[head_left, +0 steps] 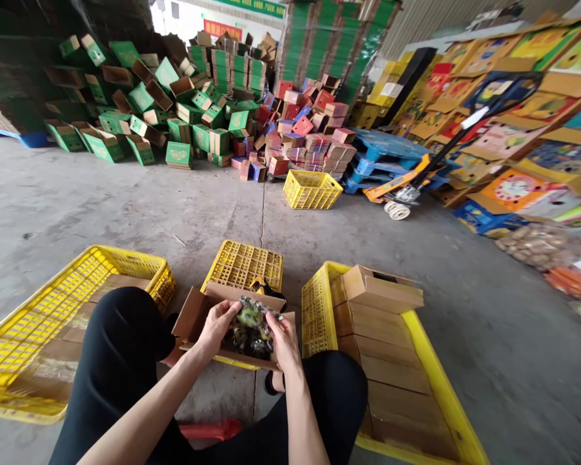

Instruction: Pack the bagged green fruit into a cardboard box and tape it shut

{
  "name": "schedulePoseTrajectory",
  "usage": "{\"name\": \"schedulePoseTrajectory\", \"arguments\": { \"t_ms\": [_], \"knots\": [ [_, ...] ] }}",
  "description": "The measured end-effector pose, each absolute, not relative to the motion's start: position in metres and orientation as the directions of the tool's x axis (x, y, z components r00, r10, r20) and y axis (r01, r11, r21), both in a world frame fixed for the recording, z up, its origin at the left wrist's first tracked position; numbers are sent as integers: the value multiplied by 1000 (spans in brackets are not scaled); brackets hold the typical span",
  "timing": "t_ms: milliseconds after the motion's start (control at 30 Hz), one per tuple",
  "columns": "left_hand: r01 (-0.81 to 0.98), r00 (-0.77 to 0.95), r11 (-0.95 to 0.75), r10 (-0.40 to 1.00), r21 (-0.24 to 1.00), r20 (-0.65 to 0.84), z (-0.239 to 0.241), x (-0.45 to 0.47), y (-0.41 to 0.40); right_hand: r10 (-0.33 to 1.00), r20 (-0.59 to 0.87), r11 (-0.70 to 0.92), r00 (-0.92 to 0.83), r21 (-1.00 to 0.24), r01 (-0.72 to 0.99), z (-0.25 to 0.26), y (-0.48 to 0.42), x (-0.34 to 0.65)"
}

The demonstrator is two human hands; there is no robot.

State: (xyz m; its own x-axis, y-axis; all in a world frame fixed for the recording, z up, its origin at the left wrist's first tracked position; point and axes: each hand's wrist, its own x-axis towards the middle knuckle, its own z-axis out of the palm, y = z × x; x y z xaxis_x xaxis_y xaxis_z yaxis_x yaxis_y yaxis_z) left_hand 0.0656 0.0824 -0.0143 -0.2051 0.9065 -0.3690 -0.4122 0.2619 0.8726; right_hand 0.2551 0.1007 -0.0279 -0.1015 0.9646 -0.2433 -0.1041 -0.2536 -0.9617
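Note:
An open brown cardboard box rests on an upturned yellow crate between my knees. Inside it lies a clear plastic bag of dark and yellow-green items. My left hand grips the bag's left upper side with fingers curled. On the bag's right side, my right hand holds it with fingers closed. Both hands sit over the box's opening.
A yellow crate at my right holds stacked closed brown boxes. Another yellow crate at my left holds flat cardboard. Farther off are piles of green boxes, red boxes, a small yellow basket, blue pallets and a pallet jack.

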Motion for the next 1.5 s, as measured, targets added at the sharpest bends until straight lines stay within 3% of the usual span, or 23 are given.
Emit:
{"name": "schedulePoseTrajectory", "arguments": {
  "t_ms": [100,300,533,600,733,800,967,1333,1500],
  "knots": [
    [-370,-234,248,908,895,-348,-14,68,84,963,-259,-262,-77,-965,-28,-23,99,257],
    [-414,-229,293,883,862,-410,-18,66,88,934,-136,-176,-331,-980,-94,-3,98,253],
    [-503,-15,298,935,811,-353,-8,62,77,965,-250,-257,-84,-963,-86,-9,99,251],
    [-449,45,266,960,853,-276,-8,60,75,963,-268,-270,-35,-959,-83,-10,98,252],
    [-230,-20,119,992,966,-127,-14,56,77,956,-294,-293,2,-953,-83,-10,97,250],
    [-205,-18,82,996,975,-87,-17,56,79,954,-299,-298,-7,-951,-88,-10,96,249],
    [-274,53,187,982,943,-180,-16,58,83,956,-289,-292,-45,-955,-60,-8,95,249],
    [-400,-97,193,963,896,-250,-17,65,85,932,-336,-348,-140,-934,-78,-10,94,249],
    [-442,-173,186,942,877,-287,-11,66,87,972,-236,-236,-19,-972,3,-9,98,258]
  ]
}}
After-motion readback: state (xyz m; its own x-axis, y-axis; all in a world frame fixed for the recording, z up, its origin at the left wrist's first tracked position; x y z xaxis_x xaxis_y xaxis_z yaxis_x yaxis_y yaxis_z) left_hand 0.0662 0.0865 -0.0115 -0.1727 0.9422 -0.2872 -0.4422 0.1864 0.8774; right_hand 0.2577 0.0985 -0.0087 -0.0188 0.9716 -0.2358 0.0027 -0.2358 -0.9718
